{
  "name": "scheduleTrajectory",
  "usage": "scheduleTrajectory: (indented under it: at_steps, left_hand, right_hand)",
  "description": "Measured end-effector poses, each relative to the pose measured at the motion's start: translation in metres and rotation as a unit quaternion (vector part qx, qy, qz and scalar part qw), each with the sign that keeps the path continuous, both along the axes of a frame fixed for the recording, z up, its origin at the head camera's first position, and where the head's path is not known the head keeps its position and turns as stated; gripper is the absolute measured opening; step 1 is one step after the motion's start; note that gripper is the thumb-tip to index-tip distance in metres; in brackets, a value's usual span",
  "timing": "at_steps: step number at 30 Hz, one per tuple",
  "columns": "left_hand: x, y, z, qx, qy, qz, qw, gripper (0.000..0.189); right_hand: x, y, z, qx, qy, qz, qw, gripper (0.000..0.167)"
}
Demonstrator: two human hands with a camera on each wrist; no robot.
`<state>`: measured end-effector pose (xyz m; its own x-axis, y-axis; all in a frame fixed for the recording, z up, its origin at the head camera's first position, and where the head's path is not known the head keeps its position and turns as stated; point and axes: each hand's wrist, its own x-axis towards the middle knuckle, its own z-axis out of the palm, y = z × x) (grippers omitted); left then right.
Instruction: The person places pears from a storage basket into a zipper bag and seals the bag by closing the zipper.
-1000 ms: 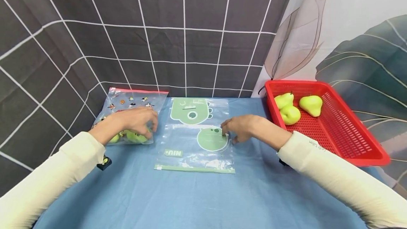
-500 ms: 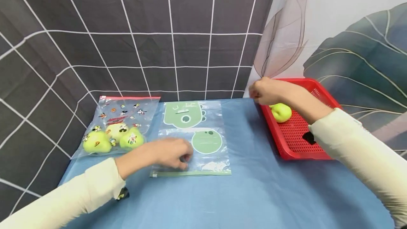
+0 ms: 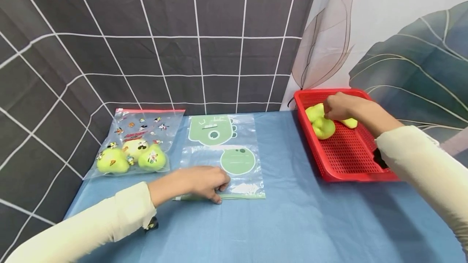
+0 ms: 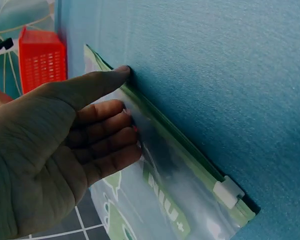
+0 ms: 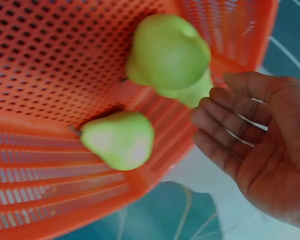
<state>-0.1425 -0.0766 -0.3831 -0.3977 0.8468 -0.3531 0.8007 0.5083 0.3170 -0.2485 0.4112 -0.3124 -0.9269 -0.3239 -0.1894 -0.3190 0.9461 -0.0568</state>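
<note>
A clear zip bag [image 3: 239, 180] with green printed shapes and a green zip edge lies flat on the blue cloth. My left hand [image 3: 206, 182] is over its near edge, the thumb by the zip strip and the fingers loosely bent above the plastic. In the left wrist view a white slider [image 4: 229, 192] sits near one end of the zip. My right hand [image 3: 341, 106] hovers over the red basket [image 3: 347, 175], holding nothing. Beside its fingers are green pears [image 5: 167, 52], two lying together, and a third pear [image 5: 121, 141] lies apart. The hand partly hides that third pear in the head view.
Another clear bag [image 3: 146, 117] with a red zip edge and cartoon prints lies at the left, with three green pears [image 3: 112, 160] inside. A dark grid-patterned cloth [image 3: 219, 56] stands behind and to the left. A patterned white curtain [image 3: 332, 60] hangs behind the basket.
My left hand has moved right from the pear-filled bag to the green-edged bag's near edge. My right hand has left the green-edged bag and moved right over the basket. The view has shifted.
</note>
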Motion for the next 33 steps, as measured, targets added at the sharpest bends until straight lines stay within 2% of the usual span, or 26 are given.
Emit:
scheduleTrajectory:
  at_steps: [4, 5, 7, 10, 13, 14, 15, 19, 22, 25, 30, 31, 33]
  left_hand:
    - [-0.003, -0.001, -0.002, 0.006, -0.025, -0.004, 0.9997, 0.03]
    - [-0.004, -0.001, -0.003, 0.009, -0.03, -0.006, 0.9995, 0.028]
    - [-0.006, -0.002, -0.003, 0.017, -0.041, -0.01, 0.999, 0.027]
    - [-0.008, -0.003, -0.003, 0.03, -0.044, -0.02, 0.9984, 0.032]
    - [-0.009, -0.004, -0.002, 0.035, -0.044, -0.022, 0.9982, 0.037]
    - [-0.009, -0.004, -0.002, 0.035, -0.045, -0.021, 0.9982, 0.038]
    - [-0.009, -0.004, -0.002, 0.033, -0.047, -0.017, 0.9982, 0.04]
    - [-0.008, -0.003, -0.001, 0.029, -0.052, -0.007, 0.9982, 0.044]
    - [-0.007, -0.002, -0.001, 0.032, -0.05, -0.004, 0.9982, 0.044]
    - [-0.006, -0.001, 0.001, 0.033, -0.046, 0.006, 0.9984, 0.041]
    - [-0.011, -0.002, 0.003, 0.041, -0.025, 0.012, 0.9988, 0.033]
    - [-0.016, -0.005, -0.004, 0.05, -0.015, 0.003, 0.9986, 0.032]
    - [-0.022, -0.006, -0.003, 0.055, -0.015, -0.002, 0.9984, 0.032]
  right_hand:
    - [-0.037, 0.054, -0.05, -0.005, -0.02, -0.039, 0.999, 0.025]
    - [-0.043, 0.064, -0.06, -0.004, -0.032, -0.057, 0.9978, 0.027]
    - [-0.048, 0.07, -0.071, -0.014, -0.064, -0.096, 0.9932, 0.033]
    - [-0.027, 0.046, -0.055, -0.062, -0.109, -0.124, 0.9843, 0.042]
    - [-0.003, 0.009, -0.032, -0.104, -0.133, -0.15, 0.9741, 0.045]
    - [0.004, -0.003, -0.024, -0.124, -0.147, -0.162, 0.9678, 0.045]
    - [0.005, -0.008, -0.023, -0.136, -0.154, -0.176, 0.9626, 0.046]
    - [0.019, -0.032, -0.008, -0.192, -0.219, -0.208, 0.9341, 0.03]
    - [0.022, -0.036, -0.004, -0.193, -0.255, -0.204, 0.9253, 0.02]
    - [0.021, -0.036, -0.004, -0.178, -0.282, -0.201, 0.9212, 0.018]
    - [0.022, -0.035, -0.002, -0.128, -0.312, -0.215, 0.9166, 0.037]
    - [0.022, -0.036, -0.001, -0.119, -0.316, -0.218, 0.9154, 0.041]
    - [0.024, -0.037, 0.0, -0.111, -0.32, -0.226, 0.9133, 0.048]
